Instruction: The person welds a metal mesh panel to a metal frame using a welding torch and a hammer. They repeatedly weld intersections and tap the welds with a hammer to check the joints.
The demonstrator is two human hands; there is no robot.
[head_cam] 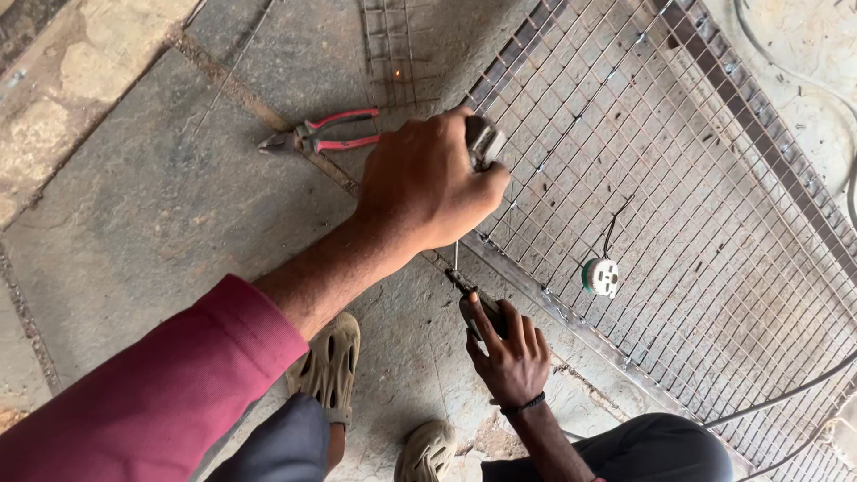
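Observation:
My left hand (428,183), on an arm in a pink sleeve, is closed around a small grey metal piece (485,141) and presses down at the near corner of a wire mesh panel (687,170) in a flat steel frame (571,317). Just below it, my right hand (511,353), with a black band at the wrist, grips a dark welding electrode holder (466,293). Its thin rod (455,254) points up at the frame edge under my left hand. What the grey piece is I cannot make out.
Red-handled pliers (321,134) lie on the stone floor left of my left hand. A white round plug (601,277) with a black wire rests on the mesh. Dark cables (786,393) run at the right. My feet in tan clogs (332,361) are at the bottom.

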